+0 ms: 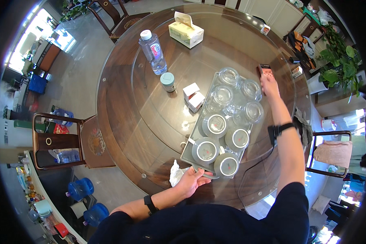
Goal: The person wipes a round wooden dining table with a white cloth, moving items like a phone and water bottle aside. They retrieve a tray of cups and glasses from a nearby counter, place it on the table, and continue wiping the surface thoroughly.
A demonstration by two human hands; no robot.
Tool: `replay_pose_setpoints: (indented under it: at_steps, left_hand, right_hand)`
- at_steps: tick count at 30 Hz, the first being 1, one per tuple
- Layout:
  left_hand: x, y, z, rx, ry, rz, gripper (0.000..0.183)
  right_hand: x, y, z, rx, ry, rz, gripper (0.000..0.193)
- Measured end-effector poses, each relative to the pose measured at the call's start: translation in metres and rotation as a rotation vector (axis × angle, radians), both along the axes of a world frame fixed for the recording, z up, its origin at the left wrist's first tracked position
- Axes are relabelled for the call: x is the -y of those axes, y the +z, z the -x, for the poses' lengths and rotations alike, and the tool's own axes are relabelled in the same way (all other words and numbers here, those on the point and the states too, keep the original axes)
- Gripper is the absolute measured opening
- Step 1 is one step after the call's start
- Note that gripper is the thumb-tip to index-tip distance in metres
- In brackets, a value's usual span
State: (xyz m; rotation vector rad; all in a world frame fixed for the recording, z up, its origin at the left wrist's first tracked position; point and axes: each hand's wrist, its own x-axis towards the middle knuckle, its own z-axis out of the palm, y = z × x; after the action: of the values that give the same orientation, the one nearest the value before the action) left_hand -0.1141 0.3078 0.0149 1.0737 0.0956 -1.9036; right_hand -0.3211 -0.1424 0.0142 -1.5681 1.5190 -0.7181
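1. Tray [196,132] sits on the brown surface [150,122], with upside-down mugs [205,151] and clear glass cups [223,94] on it.
2. Left hand [188,184]: its half-curled fingers hold the tray's near handle against the thumb.
3. Right hand [269,84]: right of the tray, its bent fingers touch the phone [265,68]. I cannot tell if they grip it.
4. Left of the tray: small boxes [196,101], then a jar [167,82].
5. Beside the tray's near left corner: crumpled tissue [176,174].

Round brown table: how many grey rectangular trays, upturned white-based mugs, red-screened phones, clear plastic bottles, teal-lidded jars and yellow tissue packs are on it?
Tray: 1
White-based mugs: 4
Phone: 1
Bottle: 1
Jar: 1
Tissue pack: 1
Total: 9
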Motion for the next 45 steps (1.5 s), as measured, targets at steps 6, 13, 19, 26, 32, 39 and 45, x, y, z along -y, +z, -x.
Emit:
replay_pose_setpoints:
  at_steps: [6,13,19,26,32,39,45]
  left_hand:
    - [0.022,0.003,-0.001,0.018,0.044,0.088,0.017]
    - [0.046,-0.007,0.02,0.047,0.106,0.083,0.01]
    - [0.086,-0.018,0.026,0.059,0.122,0.17,0.006]
    - [0.144,-0.026,0.022,0.105,0.195,0.186,0.012]
    - [0.184,-0.031,0.019,0.096,0.231,0.2,0.011]
    - [0.212,-0.024,0.017,0.149,0.238,0.144,0.014]
    - [0.235,-0.017,0.011,0.143,0.291,0.202,0.014]
  right_hand:
    - [-0.174,-0.019,0.018,0.449,-0.374,-0.445,0.03]
    - [-0.19,-0.01,-0.002,0.773,-0.433,-0.327,0.031]
    - [-0.145,0.006,-0.02,0.779,-0.461,-0.326,0.038]
    - [-0.07,-0.01,-0.033,0.754,-0.406,-0.335,0.056]
    - [-0.026,-0.015,-0.049,0.707,-0.358,-0.29,0.064]
    - [-0.008,0.001,-0.061,0.731,-0.301,-0.304,0.067]
    - [0.012,-0.007,-0.068,0.751,-0.257,-0.272,0.061]
